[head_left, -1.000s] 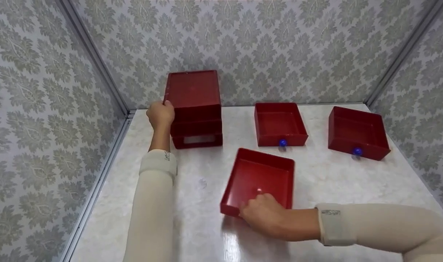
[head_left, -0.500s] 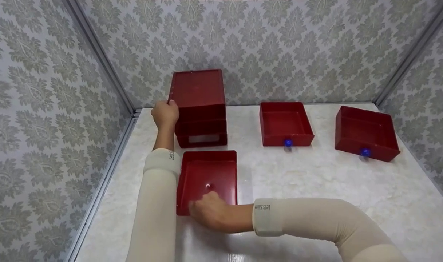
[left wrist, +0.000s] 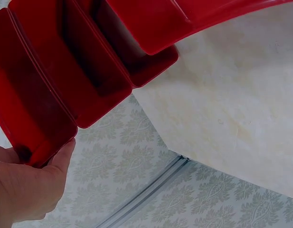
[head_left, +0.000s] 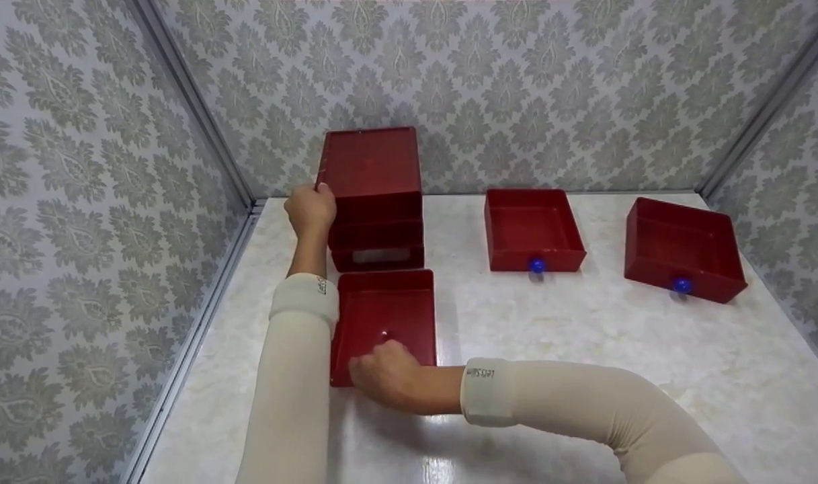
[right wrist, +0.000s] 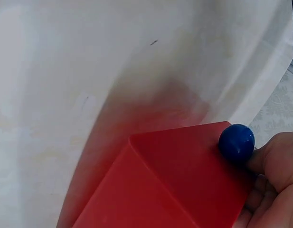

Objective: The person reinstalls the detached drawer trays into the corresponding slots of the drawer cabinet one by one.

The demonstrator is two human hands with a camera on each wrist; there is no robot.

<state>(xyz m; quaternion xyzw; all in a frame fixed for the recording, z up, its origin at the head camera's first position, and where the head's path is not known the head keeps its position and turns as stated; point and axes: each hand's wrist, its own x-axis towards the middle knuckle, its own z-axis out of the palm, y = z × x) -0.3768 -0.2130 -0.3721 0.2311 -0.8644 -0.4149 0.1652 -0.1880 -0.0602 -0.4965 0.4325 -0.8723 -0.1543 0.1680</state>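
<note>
My left hand (head_left: 312,210) grips the upper left edge of a red drawer cabinet (head_left: 372,161) by the back wall. In the left wrist view, the fingers (left wrist: 37,190) hold the corner of its topmost slot, and its stacked slots face out. My right hand (head_left: 386,376) holds the front of a shallow red drawer (head_left: 388,306), which lies just before the cabinet's lowest opening, its back edge near it. A round blue knob (right wrist: 237,144) on the drawer's front touches my right thumb in the right wrist view. In the head view that knob is hidden behind the hand.
Two more red drawers with blue knobs are on the marbled white table (head_left: 550,323): a middle drawer (head_left: 529,228) and a slightly turned right drawer (head_left: 684,245). Patterned walls (head_left: 462,87) close off the back and sides.
My right hand has moved the drawer leftward, straightened it before the cabinet, then slid it slightly forward. The left hand keeps its grip on the cabinet. The head view has shifted a little.
</note>
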